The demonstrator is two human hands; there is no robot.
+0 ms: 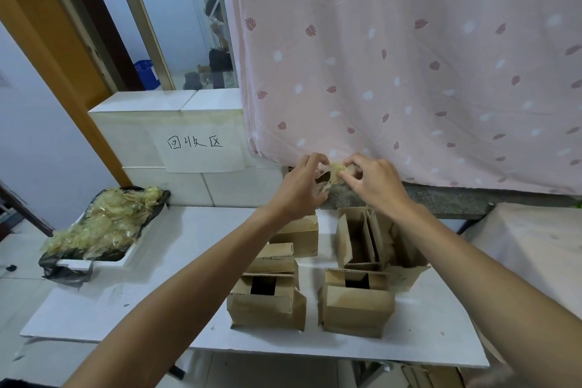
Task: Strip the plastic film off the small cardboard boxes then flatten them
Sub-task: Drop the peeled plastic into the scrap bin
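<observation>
A white table [151, 287] bears a cluster of small cardboard boxes [266, 309] right of centre, some open-topped; at its far-left corner a white tray [94, 262], heaped with crumpled plastic film [104, 224], seems to overhang the edge.

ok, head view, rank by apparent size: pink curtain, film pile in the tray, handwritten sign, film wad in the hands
1. pink curtain
2. film pile; nearer the camera than the sign, so unsure
3. handwritten sign
4. film wad, pinched by left hand and right hand
</observation>
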